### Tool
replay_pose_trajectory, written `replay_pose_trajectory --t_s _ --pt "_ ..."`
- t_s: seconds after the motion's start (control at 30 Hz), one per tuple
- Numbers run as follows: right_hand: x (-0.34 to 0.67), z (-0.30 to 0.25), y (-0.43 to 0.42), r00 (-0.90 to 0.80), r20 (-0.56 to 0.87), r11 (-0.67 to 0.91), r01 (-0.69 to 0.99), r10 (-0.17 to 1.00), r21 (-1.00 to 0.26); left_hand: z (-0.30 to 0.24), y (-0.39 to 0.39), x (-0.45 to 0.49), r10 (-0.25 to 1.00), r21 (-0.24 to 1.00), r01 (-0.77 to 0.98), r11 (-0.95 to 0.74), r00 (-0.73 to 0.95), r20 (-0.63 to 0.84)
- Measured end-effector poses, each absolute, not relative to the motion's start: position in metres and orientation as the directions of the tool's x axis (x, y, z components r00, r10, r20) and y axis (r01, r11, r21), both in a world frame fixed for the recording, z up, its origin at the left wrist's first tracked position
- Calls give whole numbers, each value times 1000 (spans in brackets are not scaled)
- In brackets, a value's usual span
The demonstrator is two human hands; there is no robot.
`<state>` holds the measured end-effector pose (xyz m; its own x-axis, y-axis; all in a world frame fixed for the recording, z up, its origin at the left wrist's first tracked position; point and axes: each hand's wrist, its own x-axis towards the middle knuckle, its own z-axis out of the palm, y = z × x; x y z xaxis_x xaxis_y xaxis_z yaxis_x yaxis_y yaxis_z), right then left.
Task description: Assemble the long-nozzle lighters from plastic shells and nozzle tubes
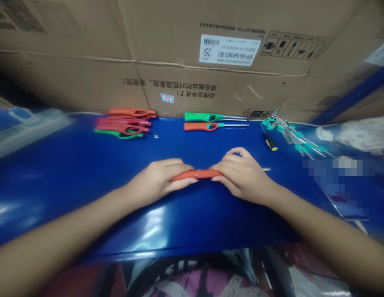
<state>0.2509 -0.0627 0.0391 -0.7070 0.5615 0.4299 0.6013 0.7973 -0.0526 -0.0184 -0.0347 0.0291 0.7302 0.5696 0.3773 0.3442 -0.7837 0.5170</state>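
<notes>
An orange long-nosed lighter (204,174) is held level above the blue table, gripped from both ends. My left hand (165,175) is closed around its left end, thumb along the near side. Closed on the right part is my right hand (240,173), which hides much of that end; a bit of metal tube (266,169) shows beyond it. Behind the hands lie a green lighter (202,117) and an orange lighter (200,126), both with metal tubes pointing right. Farther left is a pile of red lighter bodies (124,125), with orange and green ones among them.
A large cardboard box (167,45) stands along the back of the blue table (86,189). On the right lie a black and yellow screwdriver (269,141) and several metal tubes with teal parts (299,138). A phone-like flat object (343,202) rests nearer, partly blurred.
</notes>
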Motion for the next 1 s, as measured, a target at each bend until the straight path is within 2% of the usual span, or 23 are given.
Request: replay_pose_trajectory --t_s 0.13,0.23,0.43,0.57,0.73,0.8,0.87,1.0 --pt "252 41 -64 -703 429 795 603 567 -63 33 -36 -19 521 426 349 -835 753 403" --pt "251 41 -62 -694 397 770 636 600 -52 32 -37 -18 533 394 385 -834 747 399" --pt "242 33 -62 -689 412 775 627 596 -73 25 -43 -12 594 431 446 -784 741 313" --pt "239 28 -62 -637 413 726 681 651 -94 25 -42 -12 629 413 496 -764 714 306" --pt "243 29 -56 -630 359 711 685 689 -160 30 -35 -16 623 231 579 -782 733 272" --pt "248 30 -53 -645 325 716 672 692 -191 32 -29 -20 604 206 568 -797 766 222" --pt "255 33 -50 -640 326 710 681 695 -177 34 -19 -27 593 225 555 -801 785 177" --pt "279 38 -39 -595 372 660 748 713 -67 38 -1 -42 650 200 619 -760 738 184"
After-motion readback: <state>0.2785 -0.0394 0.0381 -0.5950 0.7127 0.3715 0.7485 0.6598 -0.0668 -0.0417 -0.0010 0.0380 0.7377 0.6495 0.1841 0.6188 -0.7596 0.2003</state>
